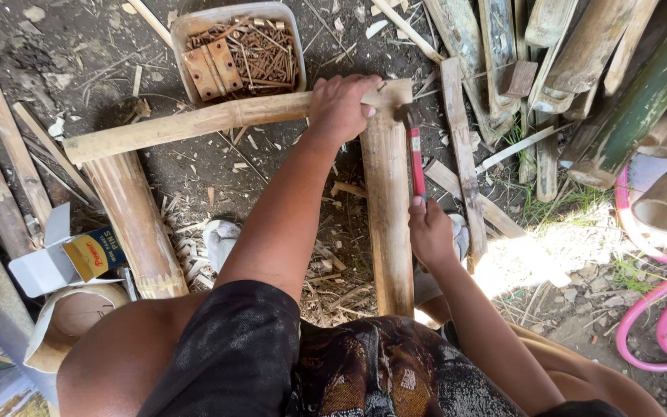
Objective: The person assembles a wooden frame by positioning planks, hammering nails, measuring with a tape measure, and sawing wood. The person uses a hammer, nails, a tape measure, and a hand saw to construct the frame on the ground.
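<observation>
Far to the left of the left grip, a small yellow and blue cardboard box [94, 253] lies open on the dirt ground [194, 166], just beside the lower end of a thick bamboo pole [134, 220] that slants up under a crosspiece. That crosspiece is a split bamboo slat [194, 123], running from the far left up to the left hand [339, 106]. Just above the slat, up and left of the grip, sits a pale plastic tub [194, 23] holding rusty nails [264, 54] and 2 flat rusty hinges [214, 68].

The left hand's grip is pressed together over the slat, fingers curled across its top edge where it crosses the upper end of an upright bamboo plank [390, 224]. The plank runs down from under this grip toward the person's lap.

Just right of the plank, the right hand [429, 232] is pinching the lower end of a red-handled hammer [414, 158]. The hammer's dark head sits up beside the slat's right end, close to the left hand's fingertips; whether it touches the wood cannot be told.

Further right of that grip lie loose slats [461, 147], a heap of bamboo offcuts [619, 69], and pink tubing [658, 309].
</observation>
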